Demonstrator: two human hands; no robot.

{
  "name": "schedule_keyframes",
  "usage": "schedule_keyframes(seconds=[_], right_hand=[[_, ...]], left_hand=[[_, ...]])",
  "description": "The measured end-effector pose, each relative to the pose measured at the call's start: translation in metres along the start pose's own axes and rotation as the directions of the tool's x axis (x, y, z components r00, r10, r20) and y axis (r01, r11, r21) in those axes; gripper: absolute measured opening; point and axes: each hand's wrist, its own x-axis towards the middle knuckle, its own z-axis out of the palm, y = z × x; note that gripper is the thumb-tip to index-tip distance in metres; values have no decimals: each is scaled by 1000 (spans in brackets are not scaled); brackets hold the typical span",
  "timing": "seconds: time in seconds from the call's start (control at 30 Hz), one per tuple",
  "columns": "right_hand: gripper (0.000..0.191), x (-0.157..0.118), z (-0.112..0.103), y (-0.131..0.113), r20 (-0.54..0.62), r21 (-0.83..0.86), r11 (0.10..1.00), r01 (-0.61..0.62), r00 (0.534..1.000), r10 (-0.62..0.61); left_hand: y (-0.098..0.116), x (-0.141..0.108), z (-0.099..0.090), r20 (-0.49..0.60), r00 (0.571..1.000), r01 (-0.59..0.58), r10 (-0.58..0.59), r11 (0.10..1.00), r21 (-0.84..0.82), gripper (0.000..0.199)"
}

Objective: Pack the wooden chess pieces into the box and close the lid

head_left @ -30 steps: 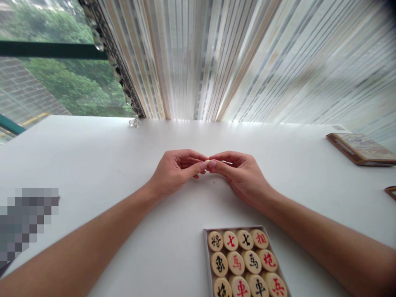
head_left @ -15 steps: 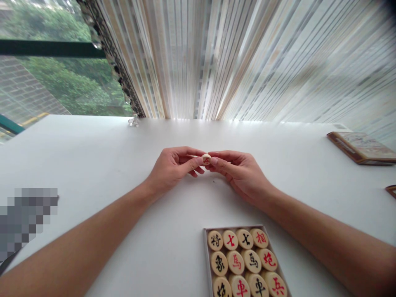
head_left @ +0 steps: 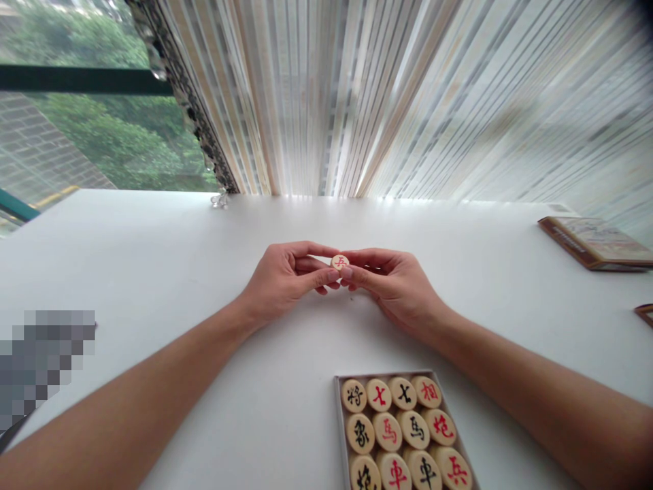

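Between the fingertips of both hands is a round, pale Chinese chess piece [head_left: 339, 262] with a red character, its marked face tilted up toward me. My left hand [head_left: 288, 272] pinches it from the left, thumb below and index finger above. From the right, my right hand [head_left: 390, 275] grips it the same way. The hands meet over the middle of the white table. Nearer to me, a shallow box [head_left: 337, 415] holds rows of similar pieces marked in red or black; its near end is cut off by the frame edge.
A brown-edged box or book [head_left: 594, 241] lies at the right, with the corner of another brown item [head_left: 645, 314] below it. A blurred-out grey object [head_left: 41, 367] is at the left. A string curtain [head_left: 326, 102] hangs behind the white table [head_left: 153, 258].
The piece has been tilted between my fingers, so its red-marked face now shows more fully. My thumbs have shifted slightly lower on it. The box of pieces stays put.
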Motion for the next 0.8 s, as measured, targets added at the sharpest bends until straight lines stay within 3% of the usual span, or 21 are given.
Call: schedule_keyframes(seconds=[0.33, 0.8], right_hand=[[45, -4, 4, -6, -42, -156, 988, 14, 999, -20], [34, -1, 0, -4, 9, -66, 998, -13, 1000, 13]], left_hand=[[-3, -5, 5, 37, 999, -14, 12, 999, 36, 52], [-2, -7, 10, 61, 995, -76, 75, 997, 18, 37]])
